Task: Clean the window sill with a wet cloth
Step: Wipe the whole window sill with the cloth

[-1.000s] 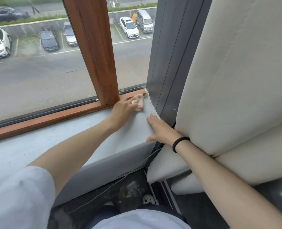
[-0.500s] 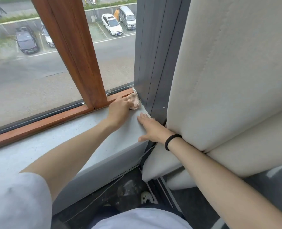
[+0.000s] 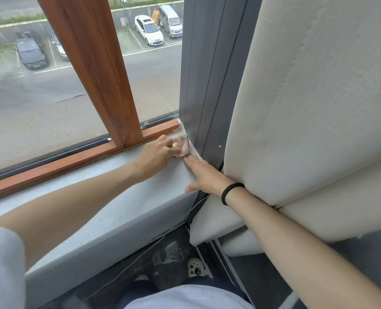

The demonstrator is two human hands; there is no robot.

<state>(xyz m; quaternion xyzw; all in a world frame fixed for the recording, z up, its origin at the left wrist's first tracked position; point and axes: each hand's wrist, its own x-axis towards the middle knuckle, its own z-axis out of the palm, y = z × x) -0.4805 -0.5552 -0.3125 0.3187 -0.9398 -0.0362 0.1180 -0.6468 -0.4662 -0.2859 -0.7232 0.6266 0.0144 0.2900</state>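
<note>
The grey window sill (image 3: 122,197) runs along under the wooden window frame (image 3: 51,168). My left hand (image 3: 155,156) grips a small pinkish-brown cloth (image 3: 183,146) and presses it into the sill's far right corner, against the dark wall panel. My right hand (image 3: 204,177) lies flat on the right end of the sill with fingers spread, its fingertips just beside the cloth. A black band circles my right wrist.
A large cream padded cushion (image 3: 307,108) stands close on the right, touching my right forearm. A dark vertical panel (image 3: 207,74) closes the sill's right end. Below lie a dark floor, a thin cable (image 3: 140,253) and a slipper (image 3: 195,267).
My left hand has kept the cloth in the right corner, shifting slightly. My right hand has slid forward along the sill toward the cloth. The camera has moved closer.
</note>
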